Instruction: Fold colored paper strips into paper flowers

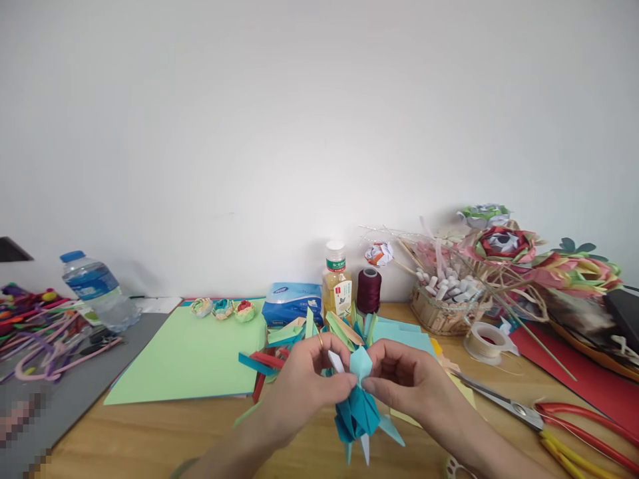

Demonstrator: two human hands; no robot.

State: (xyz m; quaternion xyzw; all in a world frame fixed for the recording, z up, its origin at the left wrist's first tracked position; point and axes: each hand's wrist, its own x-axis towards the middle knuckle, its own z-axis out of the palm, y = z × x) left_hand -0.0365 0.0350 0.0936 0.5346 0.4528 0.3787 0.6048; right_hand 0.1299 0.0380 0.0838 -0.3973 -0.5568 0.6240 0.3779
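Between my two hands is a folded paper flower [358,414], with dark teal folds in the middle and pale blue and white pointed petals sticking out. My left hand [319,379] pinches it from the left, thumb and fingers closed near a pale blue petal [360,362]. From the other side my right hand [399,376] grips that same petal, its thumb tip almost meeting the left thumb. Just behind the hands lie folded paper strips [294,332] in green, red, teal and peach. The flower's underside is hidden.
Scissors [519,409] with red and yellow handles lie at the right, near a tape roll [486,342]. Behind stand a glue bottle [337,286], a thread spool [369,291], a tissue pack [292,303] and a basket [444,313]. Green paper [200,366] and a water bottle [100,289] are left.
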